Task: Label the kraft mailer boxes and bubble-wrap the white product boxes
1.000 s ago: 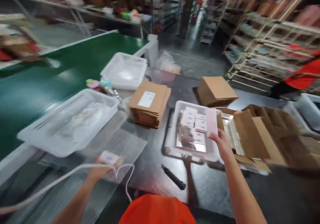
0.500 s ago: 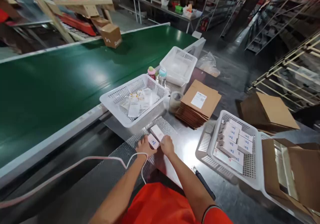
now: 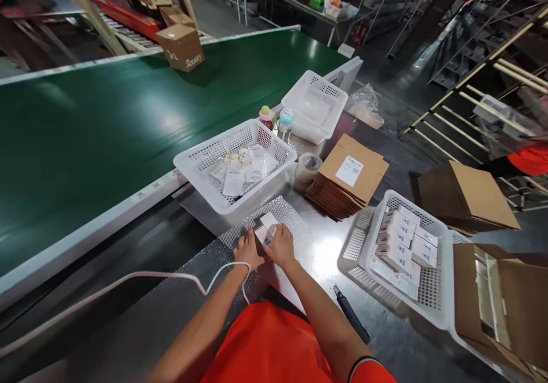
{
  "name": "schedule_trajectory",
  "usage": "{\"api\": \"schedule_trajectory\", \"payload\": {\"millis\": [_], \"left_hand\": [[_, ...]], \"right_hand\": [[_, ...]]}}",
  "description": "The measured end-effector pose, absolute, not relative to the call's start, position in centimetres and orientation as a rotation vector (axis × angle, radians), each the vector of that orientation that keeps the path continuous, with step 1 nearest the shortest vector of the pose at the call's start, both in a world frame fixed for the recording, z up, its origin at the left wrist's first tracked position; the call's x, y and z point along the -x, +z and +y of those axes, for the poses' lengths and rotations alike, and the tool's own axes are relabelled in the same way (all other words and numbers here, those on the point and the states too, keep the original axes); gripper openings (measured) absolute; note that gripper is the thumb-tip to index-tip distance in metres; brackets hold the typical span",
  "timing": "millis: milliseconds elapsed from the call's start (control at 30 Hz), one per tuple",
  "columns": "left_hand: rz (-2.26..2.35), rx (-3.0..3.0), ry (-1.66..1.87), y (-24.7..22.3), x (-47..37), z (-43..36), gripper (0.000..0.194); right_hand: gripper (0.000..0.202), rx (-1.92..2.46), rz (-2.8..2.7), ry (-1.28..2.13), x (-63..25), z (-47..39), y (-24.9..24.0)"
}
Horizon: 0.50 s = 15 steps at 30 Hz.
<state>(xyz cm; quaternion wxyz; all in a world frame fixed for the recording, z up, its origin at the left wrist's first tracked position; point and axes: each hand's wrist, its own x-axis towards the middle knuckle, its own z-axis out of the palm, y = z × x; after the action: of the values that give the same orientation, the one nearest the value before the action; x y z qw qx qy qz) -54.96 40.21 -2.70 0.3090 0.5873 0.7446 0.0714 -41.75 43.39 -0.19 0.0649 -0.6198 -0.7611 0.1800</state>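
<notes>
As your left hand (image 3: 248, 253) touches the left side of the small white cartons (image 3: 267, 230), its fingers slightly spread, your right hand (image 3: 281, 246) grips them between thumb and fingers. They are over bubble wrap (image 3: 291, 218) on the metal desk (image 3: 319, 271); a utility knife (image 3: 351, 315) lies to the right.

A metal counter (image 3: 319, 291) is gleaming under the light. A sheet of bubble wrap (image 3: 293, 214) is lying near its front edge, and a black knife (image 3: 351, 314) is resting on bare metal to the right. Beyond the wrap, a perforated white basket (image 3: 259, 188), a tape roll (image 3: 307, 169) and a stack of flat cardboard (image 3: 349, 172) (its top piece is wearing a white label) are sitting close together. Another cardboard pile (image 3: 475, 194) is standing farther right, behind the right-hand baskets (image 3: 447, 280).
</notes>
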Motion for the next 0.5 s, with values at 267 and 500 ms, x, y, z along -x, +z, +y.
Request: {"api": "schedule_trajectory", "payload": {"millis": [267, 500], "left_hand": [[1.963, -1.819, 0.062, -3.7, 58.8, 38.9, 0.064], [1.974, -1.825, 0.003, -3.1, 58.7, 39.0, 0.061]], "right_hand": [[0.075, 1.977, -2.229, 0.502, 43.4, 43.2, -0.8], [0.066, 1.942, -2.241, 0.496, 43.2, 43.0, -1.1]]}}
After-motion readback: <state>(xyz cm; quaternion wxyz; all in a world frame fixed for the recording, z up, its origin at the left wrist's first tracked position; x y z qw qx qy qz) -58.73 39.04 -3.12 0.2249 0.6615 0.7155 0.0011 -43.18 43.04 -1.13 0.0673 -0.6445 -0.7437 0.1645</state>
